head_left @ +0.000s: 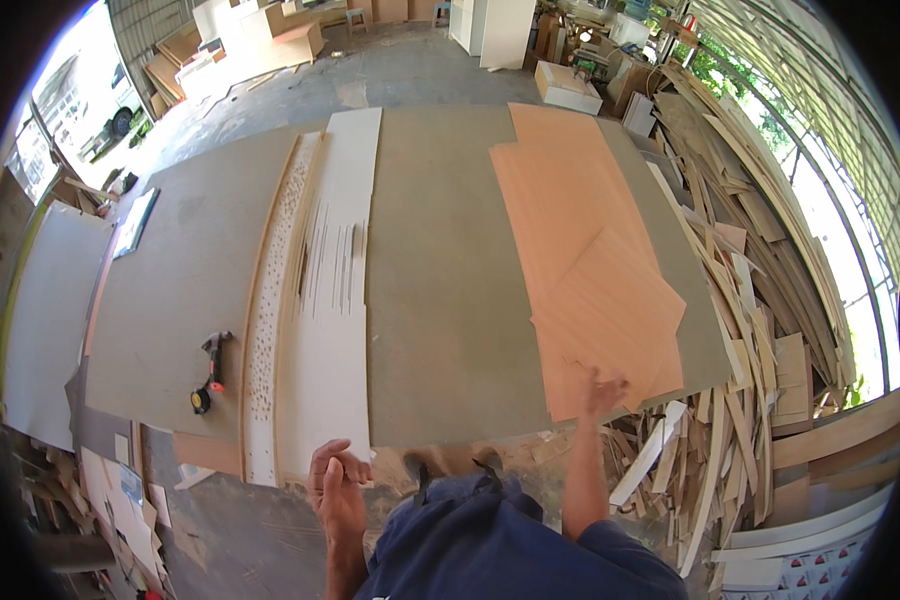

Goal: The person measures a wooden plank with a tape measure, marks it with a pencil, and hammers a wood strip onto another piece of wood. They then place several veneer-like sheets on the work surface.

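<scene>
My left hand (338,482) hovers by the near end of a long white sheet (322,395), its fingers loosely bent and apart with nothing visible in them. My right hand (602,392), slightly blurred, is over the near part of the orange wood-toned sheets (562,190), fingers spread. Whether it touches them I cannot tell. One orange piece (610,300) lies turned at an angle on top of the others. Beneath everything is a large grey-brown board (435,270) serving as a work surface.
Left of the white sheet runs a long, shallow, wood-edged frame (266,350) with a speckled inside. A hammer (214,355) and a round black-and-yellow tool (201,401) lie further left. Scrap wood strips (760,230) pile up at right. White cabinets (495,30) stand at the back.
</scene>
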The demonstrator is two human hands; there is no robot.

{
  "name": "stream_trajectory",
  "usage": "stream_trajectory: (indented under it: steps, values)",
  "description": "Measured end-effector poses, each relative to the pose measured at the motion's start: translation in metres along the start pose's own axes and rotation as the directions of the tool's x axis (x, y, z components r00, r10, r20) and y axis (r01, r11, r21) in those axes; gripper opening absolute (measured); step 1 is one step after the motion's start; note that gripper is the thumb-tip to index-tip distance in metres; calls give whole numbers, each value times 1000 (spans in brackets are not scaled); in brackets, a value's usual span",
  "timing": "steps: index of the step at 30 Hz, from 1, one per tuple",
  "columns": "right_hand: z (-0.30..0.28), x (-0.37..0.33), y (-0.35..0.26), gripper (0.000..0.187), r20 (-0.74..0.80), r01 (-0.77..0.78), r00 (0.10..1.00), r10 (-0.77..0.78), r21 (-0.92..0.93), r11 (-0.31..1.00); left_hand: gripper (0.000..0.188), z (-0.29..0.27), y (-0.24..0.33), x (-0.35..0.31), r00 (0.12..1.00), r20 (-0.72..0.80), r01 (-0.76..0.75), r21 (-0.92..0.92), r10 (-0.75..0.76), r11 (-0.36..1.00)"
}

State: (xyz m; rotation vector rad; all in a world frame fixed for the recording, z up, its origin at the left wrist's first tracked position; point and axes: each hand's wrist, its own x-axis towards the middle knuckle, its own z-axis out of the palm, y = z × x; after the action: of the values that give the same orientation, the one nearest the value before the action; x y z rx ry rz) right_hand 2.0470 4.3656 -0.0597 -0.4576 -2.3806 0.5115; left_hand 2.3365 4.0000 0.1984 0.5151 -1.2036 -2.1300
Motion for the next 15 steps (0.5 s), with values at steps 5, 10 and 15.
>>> stream_trajectory:
  steps: [5, 10, 15]
  values:
    - [-51, 60, 56, 100, 177, -413, 840, 512, -403, 817, 51, 117, 72, -32, 603, 707, -51, -427, 369, 903]
    - [-47, 59, 23, 125, 216, -459, 758, 615, -494, 739, 61, 187, 89, -45, 233, 807, -23, -553, 542, 833]
    - [-69, 80, 6, 134, 332, -532, 638, 695, -462, 710, 55, 214, 74, -51, 222, 830, 66, -536, 511, 842]
